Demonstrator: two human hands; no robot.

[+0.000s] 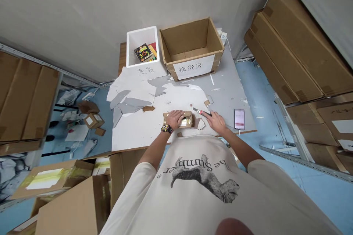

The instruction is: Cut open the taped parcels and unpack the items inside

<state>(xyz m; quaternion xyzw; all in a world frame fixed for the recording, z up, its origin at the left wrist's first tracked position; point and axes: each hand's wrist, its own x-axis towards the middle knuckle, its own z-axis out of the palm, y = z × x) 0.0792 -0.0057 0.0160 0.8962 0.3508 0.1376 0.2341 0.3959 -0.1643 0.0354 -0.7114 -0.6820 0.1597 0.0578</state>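
Observation:
My left hand (174, 119) lies over a small brown cardboard box (188, 121), its fingers across the top and holding it down against the table. Shiny tape covers parts of that box, and a pale patch shows on its upper face. A utility knife (204, 113) with a red and black handle is gripped in my right hand (217, 122). Its blade points left, a little above and right of the box, apart from it. Torn scraps of cardboard (201, 124) lie between the box and my right hand.
Behind stand a white foam box (132, 53) with books (143, 53) inside and a large open carton (190, 57) with a handwritten label. Torn grey-white sheets (135, 102) cover the table's left. A phone (239, 119) on a cable lies right. Shelves of cartons (292, 44) flank the table.

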